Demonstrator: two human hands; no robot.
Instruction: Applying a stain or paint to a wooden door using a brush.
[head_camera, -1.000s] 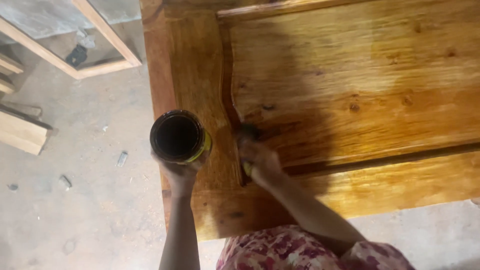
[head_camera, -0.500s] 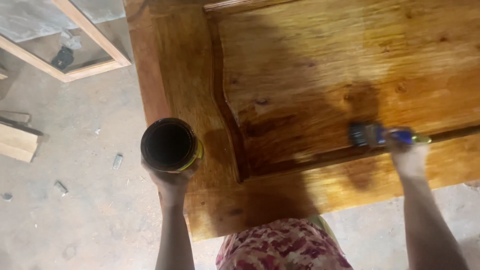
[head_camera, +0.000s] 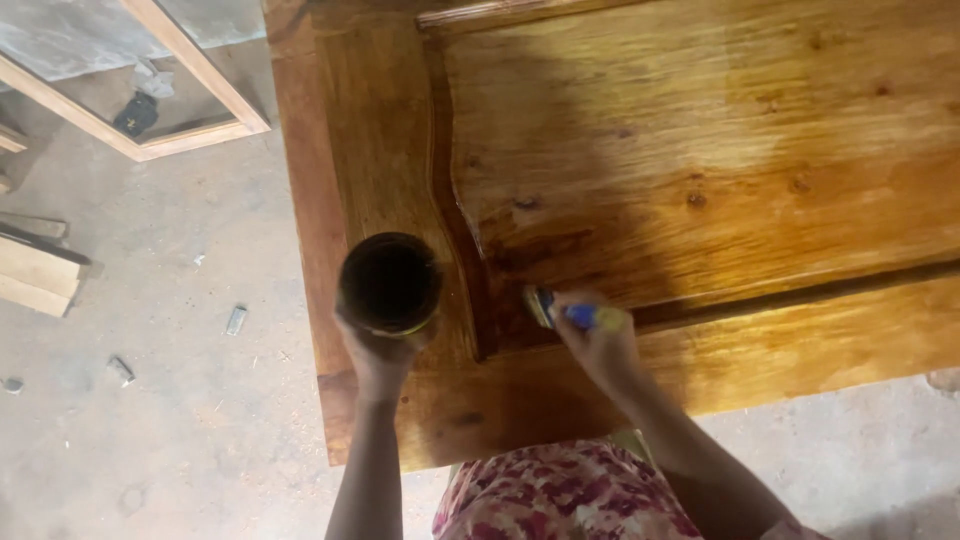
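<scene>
A large wooden door panel (head_camera: 700, 150) lies flat, glossy and amber with wet varnish. My left hand (head_camera: 375, 355) holds a round dark can (head_camera: 390, 283) with a yellow-green rim, open top facing up, over the panel's left stile. My right hand (head_camera: 600, 345) grips a paintbrush (head_camera: 560, 312) with a blue handle; its bristles touch the groove at the lower left corner of the raised centre panel. The brush head is partly hidden by my fingers.
Grey concrete floor (head_camera: 150, 400) lies to the left with small scraps. A wooden frame (head_camera: 190, 90) lies at the top left, and stacked wood offcuts (head_camera: 35, 270) lie at the left edge. My floral-patterned clothing (head_camera: 560, 495) shows at the bottom.
My right hand has swept the brush back left along the groove, from the panel's right side to its lower left corner. The can in my left hand has stayed about where it was.
</scene>
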